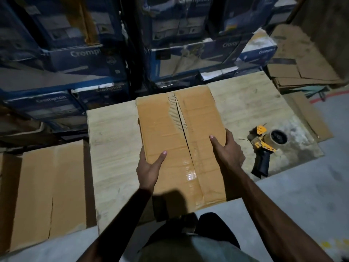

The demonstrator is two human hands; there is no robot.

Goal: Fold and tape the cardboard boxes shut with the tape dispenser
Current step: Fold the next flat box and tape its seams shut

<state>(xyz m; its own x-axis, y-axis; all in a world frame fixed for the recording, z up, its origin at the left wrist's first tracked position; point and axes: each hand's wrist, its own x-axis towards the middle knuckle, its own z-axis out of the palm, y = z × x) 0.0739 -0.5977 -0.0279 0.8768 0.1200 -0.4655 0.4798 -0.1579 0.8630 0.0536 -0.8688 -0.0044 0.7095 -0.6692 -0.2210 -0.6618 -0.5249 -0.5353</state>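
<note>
A brown cardboard box (160,120) sits on a pale wooden board (113,140), its two top flaps folded down and meeting at a centre seam. The far half of the seam is torn and gapes; the near half carries shiny clear tape. My left hand (149,167) grips the box's left edge, thumb lying on top. My right hand (226,148) grips the right edge, thumb on the top flap. A yellow and black tape dispenser (264,146) with a clear roll lies on the board to the right of the box, apart from both hands.
Flattened brown cardboard (51,190) lies on the floor at the left, and more flat cardboard (302,59) is piled at the back right. Stacked blue printed cartons (75,53) wall off the far side. Grey floor (302,205) is to my right.
</note>
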